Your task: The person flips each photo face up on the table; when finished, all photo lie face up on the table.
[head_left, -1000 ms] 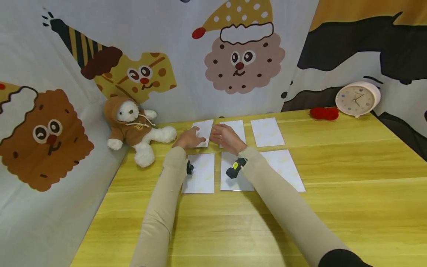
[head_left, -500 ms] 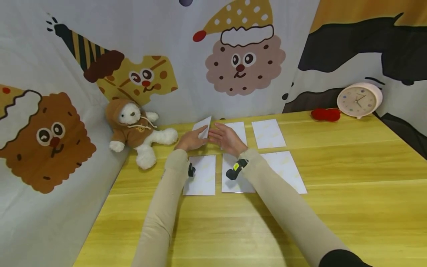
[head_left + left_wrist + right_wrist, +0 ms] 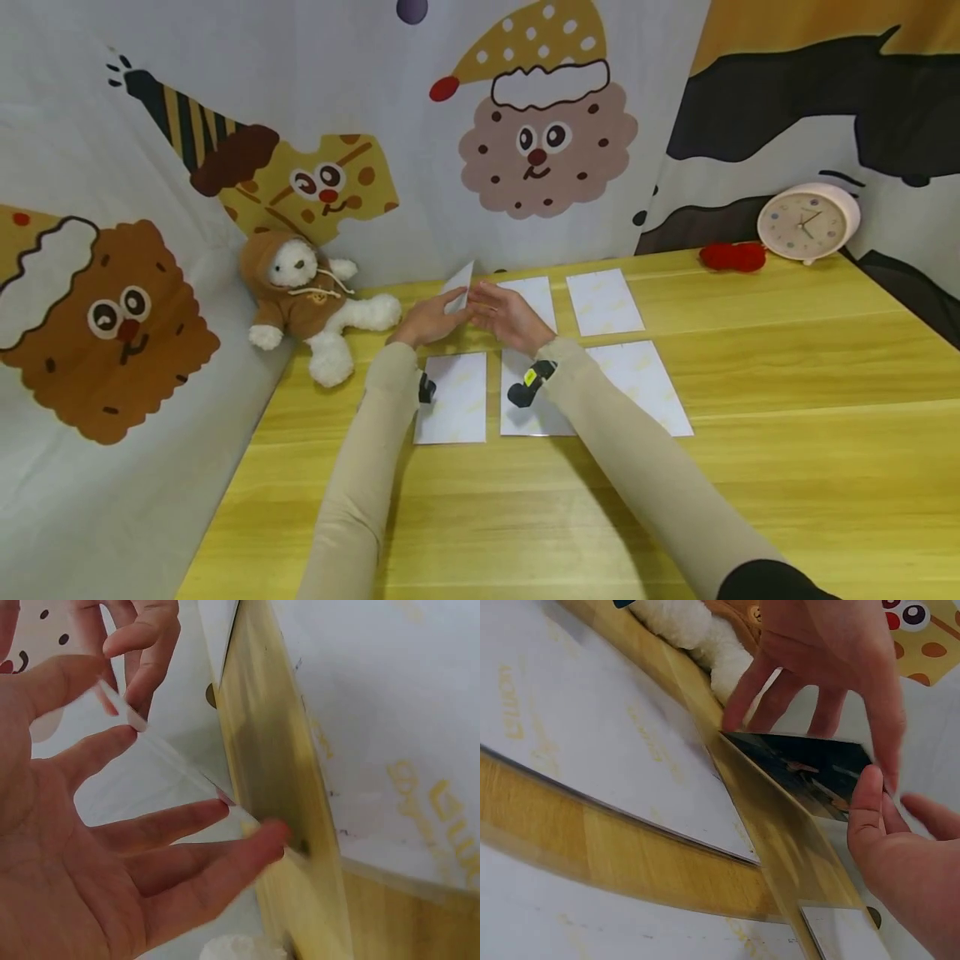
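Observation:
A photo print [image 3: 461,285] is raised off the table at the back left, tilted up on edge. Its white back faces the head view; in the right wrist view the photo print [image 3: 802,769] shows a dark picture side. My left hand [image 3: 431,321] holds it by its edges between thumb and spread fingertips. At the near corner, the thumb and fingers of my right hand [image 3: 517,317] pinch the same print, as the right wrist view shows with my right hand [image 3: 907,862]. Next to them lies a white-backed print [image 3: 536,293], partly covered by the right hand.
More white-backed prints lie face down: a back right print [image 3: 604,302], a front left print [image 3: 452,400], a front middle print [image 3: 517,421] and a front right print [image 3: 637,383]. A teddy bear [image 3: 315,300], a red item [image 3: 732,257] and a clock [image 3: 808,222] stand along the back.
The print has gone from nearly flat to steeply tilted, its white back turning away from the head view. My right hand has come in to its corner.

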`<state>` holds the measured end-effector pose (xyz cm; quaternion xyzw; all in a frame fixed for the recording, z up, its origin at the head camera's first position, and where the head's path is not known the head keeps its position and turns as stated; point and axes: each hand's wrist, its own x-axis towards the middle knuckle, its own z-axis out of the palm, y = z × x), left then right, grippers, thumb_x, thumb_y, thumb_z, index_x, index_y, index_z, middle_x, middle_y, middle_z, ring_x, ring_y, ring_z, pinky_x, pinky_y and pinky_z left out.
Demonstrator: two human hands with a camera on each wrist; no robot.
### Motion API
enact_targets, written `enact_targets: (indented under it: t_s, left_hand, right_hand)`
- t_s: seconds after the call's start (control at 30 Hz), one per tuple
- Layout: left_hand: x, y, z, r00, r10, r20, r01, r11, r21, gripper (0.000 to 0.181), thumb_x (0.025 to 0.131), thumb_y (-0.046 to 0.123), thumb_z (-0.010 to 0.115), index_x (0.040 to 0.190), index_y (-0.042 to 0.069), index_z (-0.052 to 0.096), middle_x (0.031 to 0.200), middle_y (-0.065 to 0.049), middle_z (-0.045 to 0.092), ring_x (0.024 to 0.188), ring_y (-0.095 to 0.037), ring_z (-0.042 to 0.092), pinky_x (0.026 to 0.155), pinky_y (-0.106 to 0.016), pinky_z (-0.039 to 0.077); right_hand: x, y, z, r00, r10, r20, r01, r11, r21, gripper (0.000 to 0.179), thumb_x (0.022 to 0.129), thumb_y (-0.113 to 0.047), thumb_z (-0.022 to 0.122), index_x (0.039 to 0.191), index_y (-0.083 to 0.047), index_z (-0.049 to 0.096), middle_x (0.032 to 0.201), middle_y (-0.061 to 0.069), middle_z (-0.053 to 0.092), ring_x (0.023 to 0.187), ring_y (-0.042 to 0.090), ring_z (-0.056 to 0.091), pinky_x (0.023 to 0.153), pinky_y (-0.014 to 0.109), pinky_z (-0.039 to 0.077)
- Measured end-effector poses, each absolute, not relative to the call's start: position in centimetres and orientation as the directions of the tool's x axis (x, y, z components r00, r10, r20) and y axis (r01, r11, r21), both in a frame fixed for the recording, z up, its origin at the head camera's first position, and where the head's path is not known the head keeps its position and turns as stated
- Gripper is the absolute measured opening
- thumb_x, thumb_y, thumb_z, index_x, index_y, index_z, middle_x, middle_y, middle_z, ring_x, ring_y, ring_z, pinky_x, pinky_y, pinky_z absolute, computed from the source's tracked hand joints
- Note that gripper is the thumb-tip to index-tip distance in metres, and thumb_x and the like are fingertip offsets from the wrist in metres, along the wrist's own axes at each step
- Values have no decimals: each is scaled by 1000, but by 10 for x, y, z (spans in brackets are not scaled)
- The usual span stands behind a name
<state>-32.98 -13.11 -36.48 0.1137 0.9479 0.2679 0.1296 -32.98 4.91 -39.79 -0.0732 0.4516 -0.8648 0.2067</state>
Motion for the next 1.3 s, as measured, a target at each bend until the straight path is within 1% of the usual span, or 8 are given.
enact_targets:
  t_s: [0.17,0.37,0.5,0.63,0.8,0.9,1.0,1.3]
  left_hand:
    - [-328,-131,-362,-940,292,-178,150,820,552,65,100,55,49,159,34,28,158,-15,43,141,-37,46,117,-56,37]
    - [-327,-133,-362,-939,306,-156,162,794,585,64,101,55,49,159,35,28,127,-18,65,93,-29,65,85,-47,54]
    - [-327,-136,-364,-943,295,-156,121,738,663,63,101,54,50,158,39,28,80,-7,60,55,-19,50,59,-39,48]
    - [-327,-138,-365,-945,297,-140,119,707,698,61,102,52,48,158,41,27,63,2,46,44,-11,36,51,-34,39]
    - [-328,-139,-366,-949,262,-175,43,659,751,56,102,58,43,155,49,26,87,-6,58,53,-17,41,64,-44,49]
    - [-328,-139,-366,-954,233,-189,1,632,775,52,103,59,37,153,50,28,126,-11,62,82,-24,62,82,-47,56]
    - [-327,-138,-365,-952,240,-189,-17,578,816,50,105,58,30,154,48,28,156,-7,45,119,-34,62,96,-49,56]
    - [-326,-138,-366,-937,312,-155,-49,324,945,48,104,57,38,152,50,33,151,-12,47,123,-39,61,102,-55,52]
  right_hand:
    - [-330,48,-398,-896,-440,-57,290,-484,-825,23,108,-23,43,104,-13,63,104,-2,61,89,12,58,95,34,43]
    - [-333,46,-399,-905,-420,-66,263,-431,-863,41,107,-15,43,146,-2,43,117,1,53,92,11,57,103,39,40]
    - [-335,44,-401,-899,-438,-35,217,-373,-902,52,106,-8,43,157,-7,32,127,9,51,95,8,58,117,50,32]
    - [-336,42,-401,-888,-460,7,172,-347,-922,56,105,-2,43,158,-10,29,150,25,36,100,11,56,123,60,20]
    - [-336,40,-400,-893,-450,5,155,-317,-936,57,104,-2,44,158,-14,30,158,23,32,112,16,53,122,60,23]
    - [-336,39,-398,-898,-440,2,135,-281,-950,58,105,-4,45,159,-18,30,157,17,37,120,18,50,118,58,30]
    - [-335,38,-396,-911,-412,11,102,-253,-962,58,105,-5,47,158,-21,32,152,14,42,119,19,50,110,55,37]
    - [-333,36,-390,-955,-289,63,-24,-137,-990,58,101,-10,58,154,-26,40,122,9,54,103,16,57,107,61,43]
